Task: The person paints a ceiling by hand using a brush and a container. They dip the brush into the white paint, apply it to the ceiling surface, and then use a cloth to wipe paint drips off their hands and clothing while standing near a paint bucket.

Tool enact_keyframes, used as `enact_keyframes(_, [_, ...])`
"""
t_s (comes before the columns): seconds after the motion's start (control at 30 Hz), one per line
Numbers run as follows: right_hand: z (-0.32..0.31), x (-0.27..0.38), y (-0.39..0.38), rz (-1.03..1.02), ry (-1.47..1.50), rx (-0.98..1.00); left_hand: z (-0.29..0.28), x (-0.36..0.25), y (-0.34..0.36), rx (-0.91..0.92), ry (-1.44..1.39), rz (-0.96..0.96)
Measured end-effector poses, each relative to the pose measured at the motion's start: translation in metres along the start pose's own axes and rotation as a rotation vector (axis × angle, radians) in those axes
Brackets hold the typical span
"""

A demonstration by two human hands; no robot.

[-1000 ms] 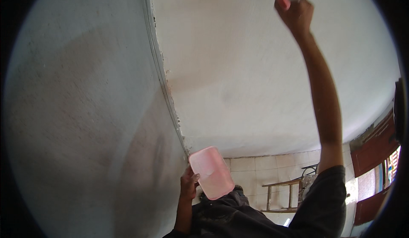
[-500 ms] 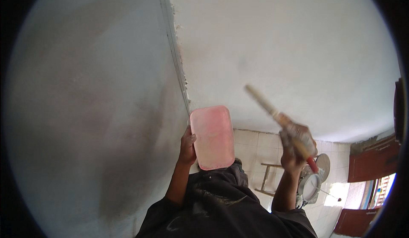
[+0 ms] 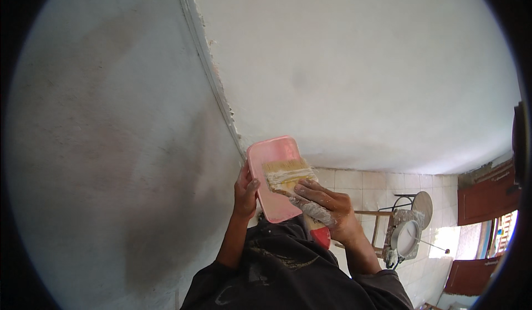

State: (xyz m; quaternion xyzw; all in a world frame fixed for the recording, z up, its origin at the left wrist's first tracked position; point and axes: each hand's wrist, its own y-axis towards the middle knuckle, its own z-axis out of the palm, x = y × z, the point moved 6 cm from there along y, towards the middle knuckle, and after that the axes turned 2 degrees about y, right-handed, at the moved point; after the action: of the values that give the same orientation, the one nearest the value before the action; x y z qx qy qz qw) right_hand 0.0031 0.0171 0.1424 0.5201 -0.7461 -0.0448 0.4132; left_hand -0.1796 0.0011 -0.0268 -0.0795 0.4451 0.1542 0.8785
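Observation:
My left hand grips the left rim of a shallow pink plastic tray, its thumb over the edge. The tray is held in front of my chest. In my right hand, spattered with white, is a wide paintbrush with pale bristles and a red handle end. Its bristles lie over the middle of the tray, pointing away from me. Whether they touch the tray's bottom I cannot tell. My right fingers press flat along the brush's ferrule and handle.
A white wall rises ahead, and a grey, stained wall stands at left; a ragged-edged strip runs along their corner. At right, a round container of white stuff stands by a round-topped stool on the tiled floor. Beyond are brown doors.
My right hand has brought the brush from the right, away from the wall side, left and down over the tray. The tray has tipped slightly in my left hand. The view has shifted a little.

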Motion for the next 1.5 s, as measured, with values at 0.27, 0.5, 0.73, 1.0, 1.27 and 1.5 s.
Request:
enact_keyframes(0.27, [0.007,0.005,0.011,-0.116,-0.021,0.003,-0.009,0.007,-0.011,-0.026,-0.068,-0.042])
enact_keyframes(0.5, [0.022,-0.011,0.005,-0.158,-0.104,0.03,0.022,-0.014,-0.024,0.189,0.076,0.061])
enact_keyframes(0.73, [0.046,-0.03,-0.015,-0.085,-0.105,0.126,0.006,-0.004,-0.015,0.182,0.122,0.048])
enact_keyframes(1.0, [0.032,-0.017,-0.026,0.096,0.065,0.135,-0.001,-0.004,-0.011,0.037,0.132,0.059])
enact_keyframes(1.27, [0.012,-0.022,0.003,0.055,0.109,-0.021,0.009,-0.004,-0.013,0.142,0.133,0.054])
enact_keyframes(1.5, [0.047,-0.029,-0.014,0.027,0.027,0.095,-0.002,-0.002,-0.016,0.115,0.01,0.053])
